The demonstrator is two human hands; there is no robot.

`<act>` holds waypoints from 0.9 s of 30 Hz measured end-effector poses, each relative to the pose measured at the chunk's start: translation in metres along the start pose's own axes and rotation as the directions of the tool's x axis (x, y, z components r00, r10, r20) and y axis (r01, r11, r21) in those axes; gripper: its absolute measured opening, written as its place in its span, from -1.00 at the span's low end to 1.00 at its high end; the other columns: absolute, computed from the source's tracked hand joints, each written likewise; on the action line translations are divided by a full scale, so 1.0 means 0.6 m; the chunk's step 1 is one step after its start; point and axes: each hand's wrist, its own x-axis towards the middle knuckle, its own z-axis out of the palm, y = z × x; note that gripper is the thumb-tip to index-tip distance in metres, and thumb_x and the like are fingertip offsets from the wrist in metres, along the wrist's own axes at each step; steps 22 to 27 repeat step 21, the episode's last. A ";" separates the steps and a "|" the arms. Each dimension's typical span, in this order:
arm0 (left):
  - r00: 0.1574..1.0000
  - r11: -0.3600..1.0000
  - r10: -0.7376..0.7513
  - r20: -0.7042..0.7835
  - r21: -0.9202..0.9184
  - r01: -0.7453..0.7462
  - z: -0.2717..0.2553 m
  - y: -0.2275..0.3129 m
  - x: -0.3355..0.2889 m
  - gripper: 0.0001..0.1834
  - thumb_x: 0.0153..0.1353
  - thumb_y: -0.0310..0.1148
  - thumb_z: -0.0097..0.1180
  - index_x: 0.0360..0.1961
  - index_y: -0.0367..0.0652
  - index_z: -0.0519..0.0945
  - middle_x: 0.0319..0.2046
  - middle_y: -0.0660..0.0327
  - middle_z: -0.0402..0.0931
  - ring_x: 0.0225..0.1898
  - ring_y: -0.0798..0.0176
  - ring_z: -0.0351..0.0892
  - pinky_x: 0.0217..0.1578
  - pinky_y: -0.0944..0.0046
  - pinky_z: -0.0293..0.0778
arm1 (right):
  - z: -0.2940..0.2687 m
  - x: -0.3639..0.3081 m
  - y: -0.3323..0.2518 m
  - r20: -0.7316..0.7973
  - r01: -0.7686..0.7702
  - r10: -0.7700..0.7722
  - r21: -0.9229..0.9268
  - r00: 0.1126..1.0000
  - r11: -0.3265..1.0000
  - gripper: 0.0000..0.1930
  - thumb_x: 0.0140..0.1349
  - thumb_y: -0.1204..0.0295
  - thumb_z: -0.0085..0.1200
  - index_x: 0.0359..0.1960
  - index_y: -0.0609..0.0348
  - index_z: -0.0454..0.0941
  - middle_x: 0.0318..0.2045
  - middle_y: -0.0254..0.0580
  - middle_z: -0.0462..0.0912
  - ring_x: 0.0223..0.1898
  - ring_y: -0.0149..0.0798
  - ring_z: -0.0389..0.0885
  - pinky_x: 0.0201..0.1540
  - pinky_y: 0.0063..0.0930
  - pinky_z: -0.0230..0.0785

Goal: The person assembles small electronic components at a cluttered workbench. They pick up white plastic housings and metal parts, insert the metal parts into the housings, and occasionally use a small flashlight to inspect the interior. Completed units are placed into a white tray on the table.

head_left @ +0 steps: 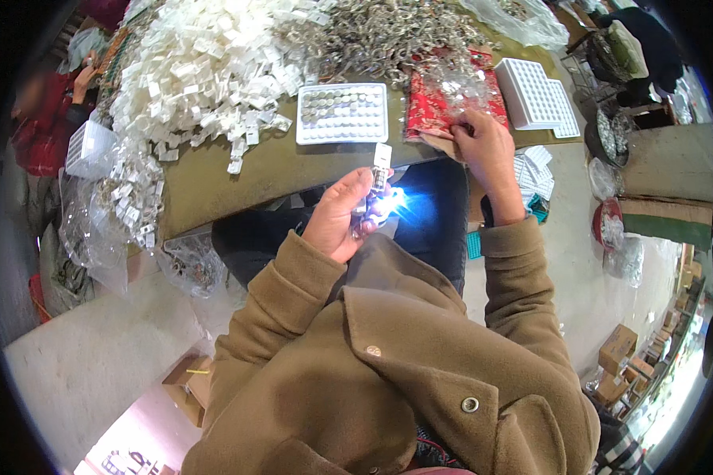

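Observation:
Just above my lap, my left hand (339,215) grips a small lit light (379,180) with a white tab standing up at its top. A bright bluish-white glare beside the fingers hides part of it. My right hand (483,150) is at the near edge of a red patterned cloth (428,111), fingertips pinched together. Whatever lies between those fingertips is too small to make out. Between the hands, farther back on the table, sits a white tray (342,142) with rows of small round silvery discs in its far part.
A big heap of white plastic pieces (206,71) covers the table's left, and a metal-coloured heap (372,36) the back. Stacked white trays (527,95) stand at right. Clear plastic bags (95,214) hang at left. Another person in red (43,127) sits far left. Cardboard boxes (616,348) line the right.

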 end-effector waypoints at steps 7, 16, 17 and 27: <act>0.999 0.999 -0.030 -0.019 -0.021 0.030 0.008 -0.002 0.006 -0.63 0.39 -0.21 -0.02 0.07 -0.26 0.43 -0.29 0.30 0.45 -0.42 0.54 0.35 -0.57 0.56 0.24 | 0.004 -0.020 0.010 -0.322 -0.012 0.151 0.395 0.935 0.918 -0.80 0.17 0.51 0.09 -0.15 0.16 0.59 -0.35 -0.17 0.63 -0.37 -0.28 0.59 -0.32 -0.42 0.41; 0.993 0.994 -0.106 0.047 -0.018 0.107 0.028 -0.022 0.022 -0.68 0.39 -0.19 -0.04 0.01 -0.17 0.43 -0.30 0.33 0.43 -0.42 0.56 0.35 -0.58 0.59 0.27 | 0.010 -0.105 -0.087 0.353 -0.351 0.009 0.926 0.936 0.143 -0.69 0.36 0.40 -0.01 0.05 0.32 0.52 -0.14 -0.15 0.65 -0.27 -0.47 0.58 -0.21 -0.56 0.45; 0.993 0.994 -0.108 0.041 -0.012 0.109 0.028 -0.024 0.022 -0.70 0.39 -0.19 -0.03 -0.01 -0.16 0.43 -0.31 0.33 0.42 -0.42 0.57 0.35 -0.58 0.60 0.27 | 0.010 -0.107 -0.092 0.376 -0.373 -0.027 0.924 0.926 0.083 -0.69 0.35 0.40 0.01 0.06 0.30 0.52 -0.12 -0.10 0.65 -0.22 -0.43 0.61 -0.14 -0.53 0.47; 0.987 0.990 -0.121 0.104 -0.063 0.128 0.017 -0.029 0.025 -0.75 0.35 -0.18 0.05 -0.10 -0.10 0.48 -0.35 0.35 0.51 -0.43 0.57 0.43 -0.56 0.58 0.32 | 0.013 -0.101 -0.092 0.448 -0.456 -0.103 0.886 0.888 -0.081 -0.63 0.35 0.43 0.00 0.16 0.24 0.44 -0.05 -0.05 0.63 -0.04 -0.34 0.60 0.02 -0.47 0.46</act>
